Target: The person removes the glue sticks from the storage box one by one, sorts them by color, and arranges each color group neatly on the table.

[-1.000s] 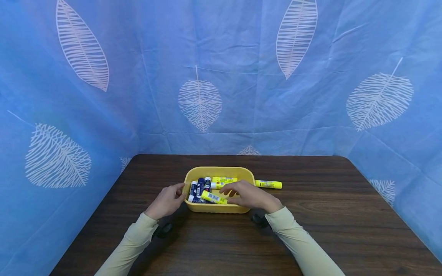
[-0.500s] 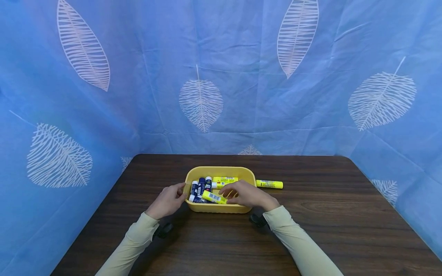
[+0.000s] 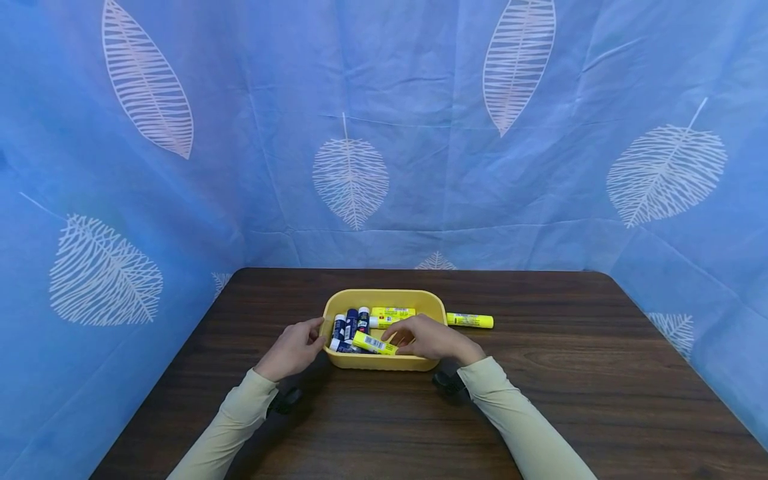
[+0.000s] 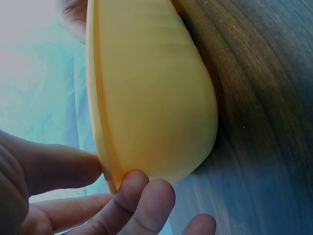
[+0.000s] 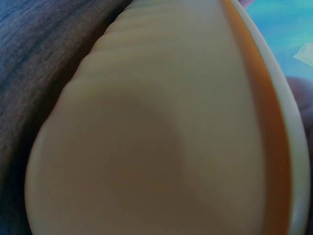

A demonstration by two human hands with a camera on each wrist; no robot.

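Observation:
A shallow yellow plastic bin (image 3: 384, 362) stands on the table with several glue sticks in it. My left hand (image 3: 294, 348) pinches the bin's left rim; in the left wrist view the thumb lies at one side of the rim and fingertips (image 4: 133, 182) at the other. Inside the bin, my right hand (image 3: 429, 337) has thumb and curled fingers at the right end of a yellow glue stick (image 3: 372, 343), which lies slantwise at the front. Dark blue glue sticks (image 3: 351, 325) with white caps lie at the left. The right wrist view shows mostly the bin's outer wall (image 5: 146, 137).
Another yellow glue stick (image 3: 471, 321) lies on the dark wooden table (image 3: 570, 373), just right of the bin. Two more yellow glue sticks (image 3: 393, 312) lie at the back of the bin. A blue leaf-print cloth (image 3: 408, 167) hangs behind the table.
The whole head view has shifted very slightly to the right. Both hands, the bin and the glue sticks keep nearly the same places.

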